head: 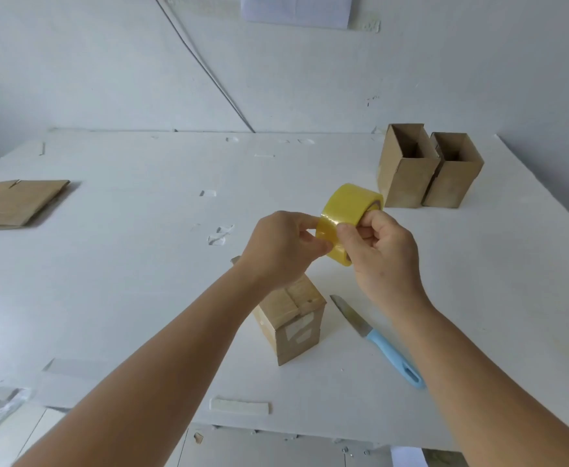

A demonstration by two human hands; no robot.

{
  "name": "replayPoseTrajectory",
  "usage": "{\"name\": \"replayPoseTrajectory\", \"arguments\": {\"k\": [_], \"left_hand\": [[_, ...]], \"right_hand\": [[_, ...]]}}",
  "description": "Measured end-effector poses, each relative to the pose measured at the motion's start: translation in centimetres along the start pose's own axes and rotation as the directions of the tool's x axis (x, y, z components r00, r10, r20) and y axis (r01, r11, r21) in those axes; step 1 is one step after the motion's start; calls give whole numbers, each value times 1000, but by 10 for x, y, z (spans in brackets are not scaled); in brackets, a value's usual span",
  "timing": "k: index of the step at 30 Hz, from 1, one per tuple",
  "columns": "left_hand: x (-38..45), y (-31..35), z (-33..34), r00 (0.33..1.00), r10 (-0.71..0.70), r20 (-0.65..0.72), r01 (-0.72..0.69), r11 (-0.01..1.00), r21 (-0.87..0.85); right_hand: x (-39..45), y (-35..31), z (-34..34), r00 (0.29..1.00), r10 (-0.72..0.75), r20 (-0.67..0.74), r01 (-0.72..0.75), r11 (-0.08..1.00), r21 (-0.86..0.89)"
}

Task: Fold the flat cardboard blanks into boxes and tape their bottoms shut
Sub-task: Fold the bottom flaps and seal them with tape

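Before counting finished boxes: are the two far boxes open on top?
Open: both far boxes stand upright, with dark interiors visible.

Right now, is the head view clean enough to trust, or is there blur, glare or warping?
Head view: soft, even light with faint shadows, slight overall softness; wide-angle warping bows the table edge. Tape roll, both hands and knife read clearly; no strong glare.
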State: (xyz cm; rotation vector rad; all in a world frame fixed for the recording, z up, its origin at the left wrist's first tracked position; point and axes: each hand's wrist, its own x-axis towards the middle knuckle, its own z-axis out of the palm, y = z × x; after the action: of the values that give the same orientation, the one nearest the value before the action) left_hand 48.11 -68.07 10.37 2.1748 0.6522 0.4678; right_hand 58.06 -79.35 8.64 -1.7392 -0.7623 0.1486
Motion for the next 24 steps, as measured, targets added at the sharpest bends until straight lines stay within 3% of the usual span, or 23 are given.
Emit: {"name": "replayPoseTrajectory", "arguments": {"k": [9,17,21,24], "left_hand": [[-1,6,19,998,54,24,-58,973,225],[-11,-5,35,999,-35,-33,45,918,395],[-26,-15,36,1000,-11,19,1,883,469],[-49,-25,38,996,63,58,-83,878,472]], "right_hand": [[-5,11,-14,998,69,17,-68,997,-28],[-8,24,-20,998,60,27,-57,993,-103],[-9,46,-23,999,19,41,-7,957,-291],[-9,72,-29,994,57,93,5,826,-564]]}}
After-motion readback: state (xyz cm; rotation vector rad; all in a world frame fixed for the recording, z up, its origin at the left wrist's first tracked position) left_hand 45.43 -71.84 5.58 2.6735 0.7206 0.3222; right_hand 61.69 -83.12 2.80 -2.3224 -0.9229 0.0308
